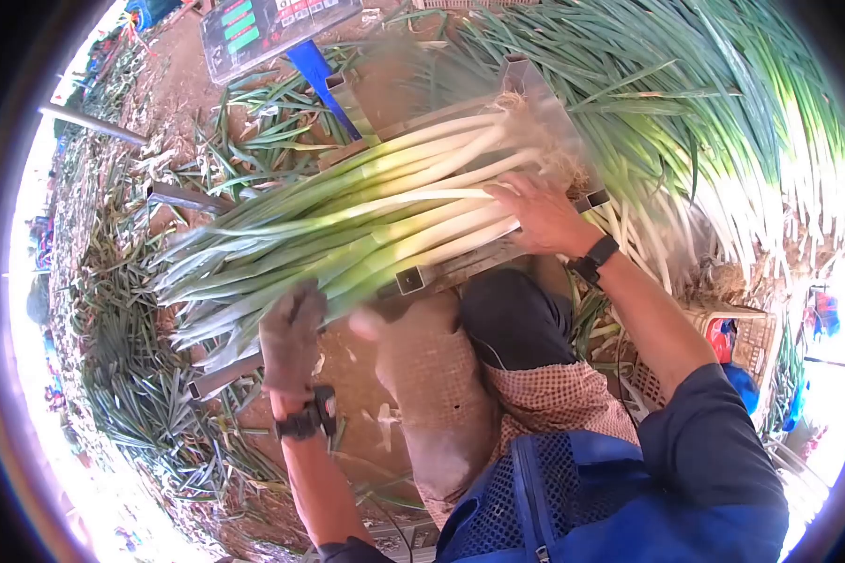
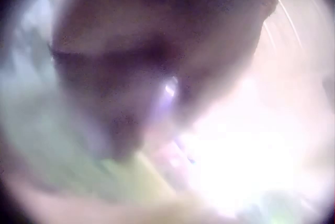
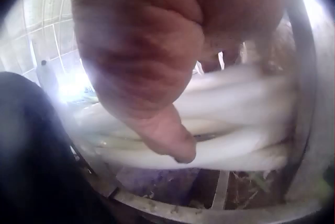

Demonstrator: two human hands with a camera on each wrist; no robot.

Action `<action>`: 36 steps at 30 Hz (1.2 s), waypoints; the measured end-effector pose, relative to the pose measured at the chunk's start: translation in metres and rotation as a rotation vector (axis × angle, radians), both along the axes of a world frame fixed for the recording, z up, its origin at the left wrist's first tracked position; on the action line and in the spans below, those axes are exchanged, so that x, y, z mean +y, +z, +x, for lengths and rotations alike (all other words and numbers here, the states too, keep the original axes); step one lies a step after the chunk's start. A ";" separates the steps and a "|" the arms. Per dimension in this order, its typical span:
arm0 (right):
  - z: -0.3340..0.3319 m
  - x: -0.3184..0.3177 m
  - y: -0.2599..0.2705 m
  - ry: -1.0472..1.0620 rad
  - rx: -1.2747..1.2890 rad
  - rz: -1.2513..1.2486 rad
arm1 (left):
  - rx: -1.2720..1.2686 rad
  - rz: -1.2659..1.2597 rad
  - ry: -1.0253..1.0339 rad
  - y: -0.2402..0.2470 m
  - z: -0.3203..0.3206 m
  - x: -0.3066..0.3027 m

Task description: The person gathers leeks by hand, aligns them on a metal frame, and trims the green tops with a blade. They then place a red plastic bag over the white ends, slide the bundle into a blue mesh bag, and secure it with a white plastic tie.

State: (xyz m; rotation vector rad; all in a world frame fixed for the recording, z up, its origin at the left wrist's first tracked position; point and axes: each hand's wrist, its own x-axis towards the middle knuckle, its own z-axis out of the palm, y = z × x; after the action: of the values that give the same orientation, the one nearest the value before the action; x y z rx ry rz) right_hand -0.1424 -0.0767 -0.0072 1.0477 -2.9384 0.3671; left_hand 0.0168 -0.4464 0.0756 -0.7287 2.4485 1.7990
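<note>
A bundle of long green onions (image 1: 394, 220) lies across a metal frame (image 1: 410, 280) in the head view, white root ends to the right, green leaves to the left. The bare right hand (image 1: 545, 214) rests on the white stalks near the roots; in the right wrist view its thumb (image 3: 170, 138) lies against the white stalks (image 3: 230, 148). At the near edge of the leaves is the gloved left hand (image 1: 293, 340), blurred, its fingers' hold unclear. The left wrist view shows that hand (image 2: 136, 62) dark and blurred beside green leaves.
A large pile of green onions (image 1: 723, 122) lies at the upper right. A scale display (image 1: 277, 33) on a blue post stands at the top. Loose leaves (image 1: 150, 413) cover the ground at left. Near the right knee is a woven crate (image 1: 756, 352).
</note>
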 end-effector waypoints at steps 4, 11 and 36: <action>-0.010 -0.017 -0.021 -0.080 -0.134 -0.246 | 0.259 -0.535 -0.213 -0.049 -0.081 -0.001; -0.024 -0.022 -0.047 -0.108 -0.038 -0.422 | -0.028 -1.121 -0.449 -0.071 -0.127 0.026; 0.038 0.286 -0.129 -1.011 -0.212 -0.189 | -0.079 -1.150 -0.106 -0.127 -0.103 0.005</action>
State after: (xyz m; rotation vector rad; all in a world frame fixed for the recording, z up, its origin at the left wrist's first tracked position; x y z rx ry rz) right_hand -0.1042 0.2089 -0.1364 -0.5509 -3.0310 0.6915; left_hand -0.0861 -0.4410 -0.0511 -0.5966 3.2059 0.1543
